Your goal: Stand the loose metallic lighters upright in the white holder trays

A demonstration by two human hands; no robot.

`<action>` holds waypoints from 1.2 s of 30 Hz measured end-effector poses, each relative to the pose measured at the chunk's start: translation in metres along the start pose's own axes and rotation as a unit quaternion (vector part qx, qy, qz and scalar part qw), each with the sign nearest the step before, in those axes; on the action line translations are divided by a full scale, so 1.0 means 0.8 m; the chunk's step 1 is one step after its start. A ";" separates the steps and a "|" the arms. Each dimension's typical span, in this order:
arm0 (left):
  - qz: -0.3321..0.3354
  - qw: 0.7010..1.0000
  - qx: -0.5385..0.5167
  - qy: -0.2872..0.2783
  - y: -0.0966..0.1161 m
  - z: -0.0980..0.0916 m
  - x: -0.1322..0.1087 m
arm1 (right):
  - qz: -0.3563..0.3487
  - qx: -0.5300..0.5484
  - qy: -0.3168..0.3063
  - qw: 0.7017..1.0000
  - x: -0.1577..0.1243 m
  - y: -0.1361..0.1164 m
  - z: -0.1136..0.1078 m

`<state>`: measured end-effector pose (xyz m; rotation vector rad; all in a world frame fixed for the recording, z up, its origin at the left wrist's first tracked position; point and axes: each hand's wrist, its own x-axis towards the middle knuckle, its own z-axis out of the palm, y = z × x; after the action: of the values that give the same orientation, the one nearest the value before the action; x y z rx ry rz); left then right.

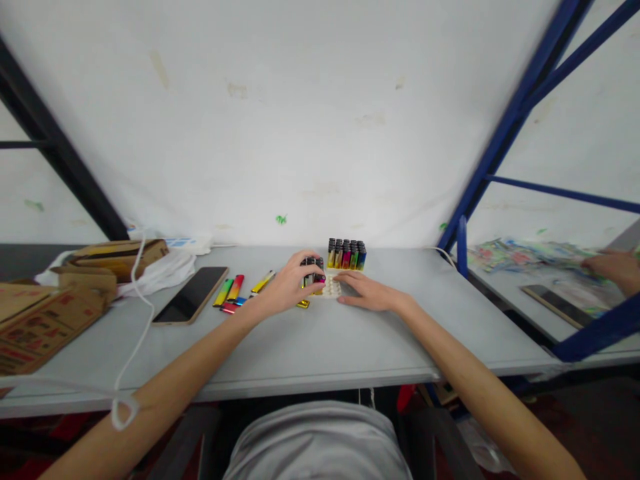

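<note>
Near the middle of the table, my left hand (286, 288) curls its fingers and thumb around several dark-topped lighters (311, 262) standing upright, partly hidden by the hand. Beside them is a white holder with rows of small holes (331, 288). My right hand (369, 293) lies palm down at the holder's right side, fingers extended and apart, fingertips at its edge. Just behind stands a block of upright coloured lighters with black tops (347, 255). Loose lighters lie left of my left hand, among them a green-yellow lighter (223, 293) and a red-yellow one (236, 287).
A phone (191, 297) lies on the grey table (320, 347) at left. Further left are opened cardboard boxes (55, 320) and a white cable (143, 293). A blue metal frame (493, 147) borders the right side; beyond it are another person's hand (615, 268) and a second phone (557, 305).
</note>
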<state>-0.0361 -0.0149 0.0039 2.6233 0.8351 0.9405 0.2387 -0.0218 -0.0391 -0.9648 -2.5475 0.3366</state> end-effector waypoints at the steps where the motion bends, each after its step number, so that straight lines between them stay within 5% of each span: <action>1: -0.002 1.000 -0.007 -0.004 0.001 0.002 0.000 | -0.001 0.002 0.000 1.000 0.000 -0.001 0.000; 15: -0.065 0.996 -0.044 0.046 -0.009 0.012 0.001 | 0.003 -0.004 -0.008 1.000 0.000 -0.003 -0.002; 25: -0.009 0.999 0.004 0.031 0.000 0.015 -0.004 | 0.004 0.008 -0.006 1.000 -0.001 -0.006 -0.005; 32: -0.031 0.995 -0.022 0.094 0.003 -0.051 0.003 | 0.028 -0.010 0.056 0.998 0.003 -0.009 0.009; 36: -0.109 0.992 -0.016 0.057 -0.025 -0.089 -0.005 | 0.037 -0.014 0.072 0.997 0.009 -0.003 0.017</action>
<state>-0.0930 0.0012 0.0489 2.4084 1.0998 1.0395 0.2263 -0.0197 -0.0486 -1.0555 -2.3970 0.2434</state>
